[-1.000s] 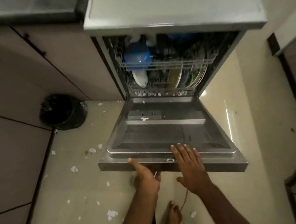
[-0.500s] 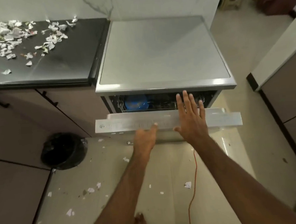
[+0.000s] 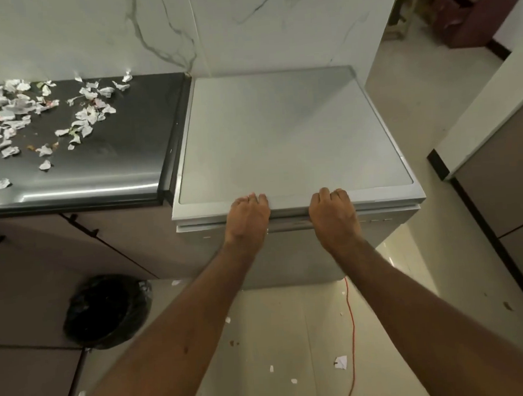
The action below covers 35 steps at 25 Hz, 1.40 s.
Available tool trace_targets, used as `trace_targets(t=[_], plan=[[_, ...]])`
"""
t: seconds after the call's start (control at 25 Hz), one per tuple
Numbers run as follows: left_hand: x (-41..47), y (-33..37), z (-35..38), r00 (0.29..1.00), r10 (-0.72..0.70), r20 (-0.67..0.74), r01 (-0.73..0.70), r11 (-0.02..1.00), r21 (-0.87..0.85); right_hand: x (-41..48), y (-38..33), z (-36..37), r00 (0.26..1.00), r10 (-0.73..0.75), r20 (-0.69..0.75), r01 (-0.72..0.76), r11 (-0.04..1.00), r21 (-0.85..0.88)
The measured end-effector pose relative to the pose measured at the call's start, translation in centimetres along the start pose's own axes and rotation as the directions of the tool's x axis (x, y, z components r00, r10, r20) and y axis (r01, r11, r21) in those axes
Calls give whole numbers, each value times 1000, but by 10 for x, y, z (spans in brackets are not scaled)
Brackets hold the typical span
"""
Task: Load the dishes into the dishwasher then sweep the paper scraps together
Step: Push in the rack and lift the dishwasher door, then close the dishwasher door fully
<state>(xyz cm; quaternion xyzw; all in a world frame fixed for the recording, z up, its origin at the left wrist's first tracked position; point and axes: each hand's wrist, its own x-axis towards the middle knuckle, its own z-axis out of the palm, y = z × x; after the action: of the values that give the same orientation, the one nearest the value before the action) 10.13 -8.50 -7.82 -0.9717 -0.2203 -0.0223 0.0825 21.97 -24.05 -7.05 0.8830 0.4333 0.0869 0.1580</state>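
While left hand (image 3: 249, 218) and right hand (image 3: 333, 215) curl fingers (image 3: 255, 199) over dishwasher top rim (image 3: 288, 207), palms on dishwasher door (image 3: 291, 251) below: squeeze evenly; verify seam between hands closes.

No word, brand or number can be read anywhere. The narrow control strip (image 3: 378, 219) along the door top of the silver-grey box-shaped dishwasher (image 3: 281, 135) carries a few faint pale marks, too small to make out. The torn white paper scraps (image 3: 18, 102) on the glossy black stone counter (image 3: 122, 151) show grey mottling, none of it legible.
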Motion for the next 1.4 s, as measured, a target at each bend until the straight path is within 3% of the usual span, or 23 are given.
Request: trace_targets(t=[0.12,0.36,0.72,0.84,0.96,1.12,1.4], plan=[[3,-8,1,997,63,49,-67,994,92,7,0,10,997,-19,-72,18,1000,-12],[11,-15,11,992,99,73,-103,994,45,15,7,19,981,-67,-184,71,997,20],[24,-16,-32,950,-2,311,29,996,-83,34,23,9,982,-154,-106,167,977,135],[34,-16,-45,930,33,366,-25,999,-28,39,37,1,983,-180,-21,179,945,273],[43,-21,-57,912,45,408,-21,998,-65,48,48,-6,994,-104,-39,110,866,488],[64,-37,-68,950,23,311,43,978,-202,81,50,-21,999,-5,-47,35,751,660],[216,-132,-131,988,-126,91,145,959,-243,192,36,-83,978,33,-207,123,711,692]])
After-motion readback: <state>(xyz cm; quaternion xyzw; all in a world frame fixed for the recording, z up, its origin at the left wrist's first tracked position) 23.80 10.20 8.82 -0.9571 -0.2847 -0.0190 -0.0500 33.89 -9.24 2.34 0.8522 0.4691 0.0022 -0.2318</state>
